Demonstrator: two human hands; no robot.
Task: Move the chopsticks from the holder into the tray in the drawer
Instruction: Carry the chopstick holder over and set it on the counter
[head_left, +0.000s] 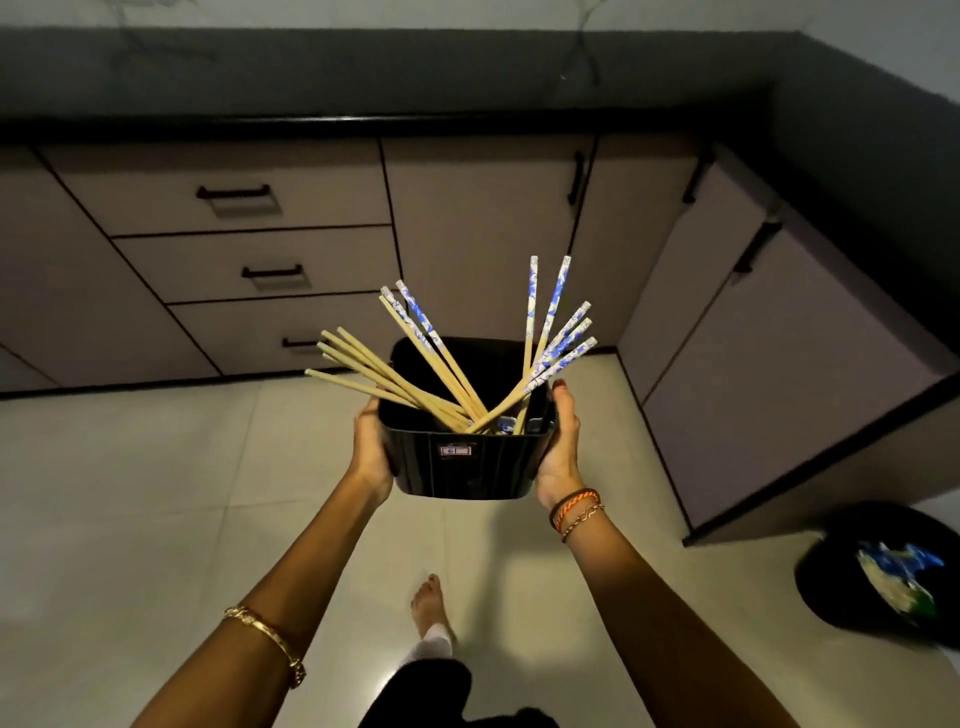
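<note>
Head view showed the task barely begun: left hand (371, 447) and right hand (561, 447) clasped opposite sides of the black holder (470, 462), every one of the chopsticks (441, 374) standing inside it, drawers (254, 244) beyond the holder all closed, no tray visible.

Both hands carry a black rectangular holder (470, 457) above a tiled floor (156, 493). The left hand (371, 452) grips the left wall; the right hand (563, 447) grips the right wall. Chopsticks (415, 374) stand tilted inside the holder and fan outward: plain wooden ones lean left, blue-patterned ones lean up and right. Three closed drawers (249, 260) with black handles are stacked in the cabinet front beyond. A dark bin (883, 571), apparently holding waste, sits at lower right.
</note>
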